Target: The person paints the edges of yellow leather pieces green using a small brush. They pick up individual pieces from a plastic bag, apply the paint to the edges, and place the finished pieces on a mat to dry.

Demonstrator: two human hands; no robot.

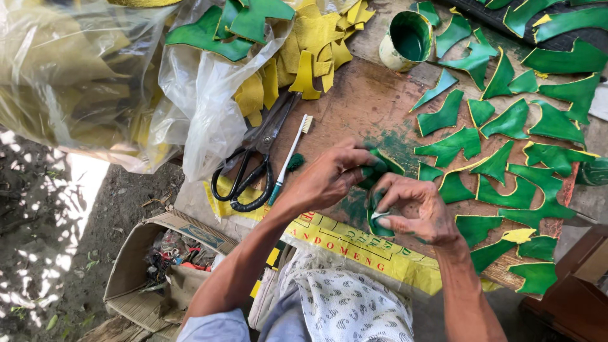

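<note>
Head view: at centre, the left hand (332, 177) and right hand (415, 212) are both pinched shut on one green piece (379, 190) held over the stained board (354, 101). Painted green pieces (506, 164) lie spread from 1 to 4 o'clock. Scissors (253, 164) and a toothbrush (288, 158) lie at 9 o'clock, a paint tin (406, 39) at 12, yellow pieces (304, 50) at 11

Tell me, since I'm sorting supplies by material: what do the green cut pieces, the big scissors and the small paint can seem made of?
Green curved cut pieces: probably leather or a synthetic sheet, glossy green paint over yellow edges. Large black-handled scissors: dull grey metal blades, dark coated handles. Small round paint can: likely tin, smeared green inside; the wall is too stained to be sure.
</note>
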